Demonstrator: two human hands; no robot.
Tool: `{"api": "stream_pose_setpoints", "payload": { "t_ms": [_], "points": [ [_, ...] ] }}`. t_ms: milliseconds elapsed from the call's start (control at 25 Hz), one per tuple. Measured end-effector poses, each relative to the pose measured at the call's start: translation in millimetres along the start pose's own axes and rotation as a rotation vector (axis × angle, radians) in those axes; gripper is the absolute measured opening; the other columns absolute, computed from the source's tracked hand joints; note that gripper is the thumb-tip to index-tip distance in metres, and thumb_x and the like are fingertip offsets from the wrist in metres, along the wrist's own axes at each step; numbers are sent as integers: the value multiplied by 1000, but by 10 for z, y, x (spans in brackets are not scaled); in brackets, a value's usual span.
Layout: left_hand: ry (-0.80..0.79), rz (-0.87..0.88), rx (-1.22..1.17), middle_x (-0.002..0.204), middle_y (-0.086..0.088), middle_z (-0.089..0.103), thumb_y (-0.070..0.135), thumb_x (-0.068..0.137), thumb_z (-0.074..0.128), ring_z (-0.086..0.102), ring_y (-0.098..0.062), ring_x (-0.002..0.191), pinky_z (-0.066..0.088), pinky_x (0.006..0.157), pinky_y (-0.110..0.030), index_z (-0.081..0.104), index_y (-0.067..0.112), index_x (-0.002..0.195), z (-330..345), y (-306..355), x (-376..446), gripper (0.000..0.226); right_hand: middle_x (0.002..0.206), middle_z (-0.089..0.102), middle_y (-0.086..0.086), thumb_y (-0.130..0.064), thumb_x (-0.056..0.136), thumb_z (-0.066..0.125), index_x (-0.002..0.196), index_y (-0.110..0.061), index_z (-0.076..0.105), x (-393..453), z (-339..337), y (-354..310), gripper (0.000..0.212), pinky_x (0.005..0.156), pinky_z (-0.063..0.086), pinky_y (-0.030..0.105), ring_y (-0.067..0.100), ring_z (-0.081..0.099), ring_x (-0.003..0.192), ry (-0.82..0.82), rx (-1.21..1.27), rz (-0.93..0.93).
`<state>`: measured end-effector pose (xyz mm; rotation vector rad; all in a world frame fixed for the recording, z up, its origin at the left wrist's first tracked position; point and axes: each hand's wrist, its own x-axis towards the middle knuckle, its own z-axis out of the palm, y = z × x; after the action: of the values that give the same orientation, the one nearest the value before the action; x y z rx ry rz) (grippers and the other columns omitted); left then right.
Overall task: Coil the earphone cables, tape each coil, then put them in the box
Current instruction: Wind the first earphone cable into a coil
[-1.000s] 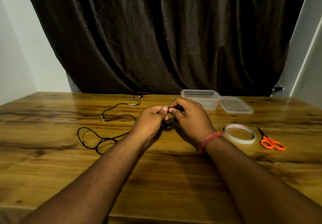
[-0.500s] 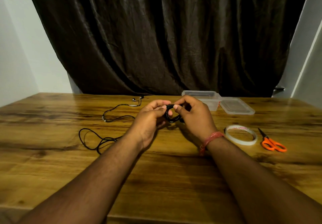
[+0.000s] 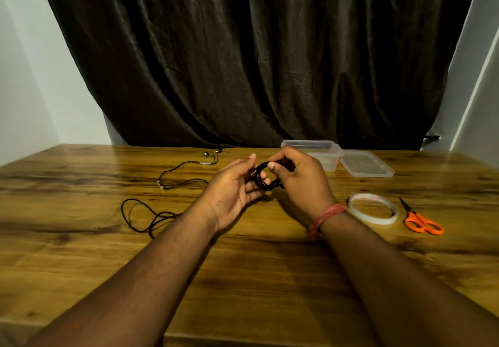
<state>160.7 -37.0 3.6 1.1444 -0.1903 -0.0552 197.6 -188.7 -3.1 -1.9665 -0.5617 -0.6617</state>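
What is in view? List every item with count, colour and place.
earphone coil: one, black, held between the hands
loose earphone cable: one, black, uncoiled on table, left
box: one, clear, far side, open
lid: one, clear, right of box
tape roll: one, white, right
scissors: one, orange handles, right of tape
table: one, brown wood
curtain: one, dark, behind
left hand: fingers relaxed, touching coil
right hand: pinching coil, red wrist thread

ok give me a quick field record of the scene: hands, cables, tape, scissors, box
right hand: pinches black coil
left hand: fingers straight, beside the coil
loose earphone cable: uncoiled on table, left of the hands
tape roll: flat, right of right wrist
scissors: orange handles, right of tape
box: clear, open, lid beside it
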Motion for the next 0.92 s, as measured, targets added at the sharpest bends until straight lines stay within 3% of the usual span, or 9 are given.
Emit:
{"api": "stream_pose_setpoints", "payload": {
  "t_ms": [160,320,520,640,760,920],
  "points": [
    [14,26,65,80,-6,66,9,98,49,62,-15,72,51,78,-34,55,12,96,29,-7,-14,7,84,64,-12,-18,89,66,84,-29,65,-13,-12,-37,12,70,45,21,2,58,84,-10,-55,-61],
    [-15,58,35,74,-3,58,4,100,43,65,-15,67,51,71,-32,50,15,92,42,-9,-19,15,82,63,-12,-19,89,66,84,-27,67,-15,-9,-45,9,70,48,26,3,58,82,-9,-42,-72],
    [-103,76,73,74,-2,49,1,101,36,44,-11,59,41,53,-19,55,13,100,5,-25,9,23,74,63,-14,-19,89,68,84,-28,68,-9,1,-36,11,63,45,22,1,57,72,-6,72,23],
    [-185,30,58,74,-3,49,-3,98,34,41,-10,59,41,55,-19,60,9,93,-19,0,10,29,69,62,-17,-12,87,69,79,-29,68,-7,3,-38,19,62,45,23,-1,56,68,3,172,66],
    [-220,1,87,74,-3,49,-4,95,34,42,-8,57,46,65,-26,60,6,89,-16,24,-5,29,75,66,-8,-9,87,68,80,-24,69,-5,9,-32,17,70,49,30,6,60,75,1,222,93],
    [-221,-4,141,73,-4,53,-3,96,34,49,-13,63,49,63,-26,62,5,90,-33,11,-3,30,78,68,-5,-10,87,68,80,-24,69,-1,10,-23,16,74,50,28,8,62,77,-2,227,116]
  ]
}}
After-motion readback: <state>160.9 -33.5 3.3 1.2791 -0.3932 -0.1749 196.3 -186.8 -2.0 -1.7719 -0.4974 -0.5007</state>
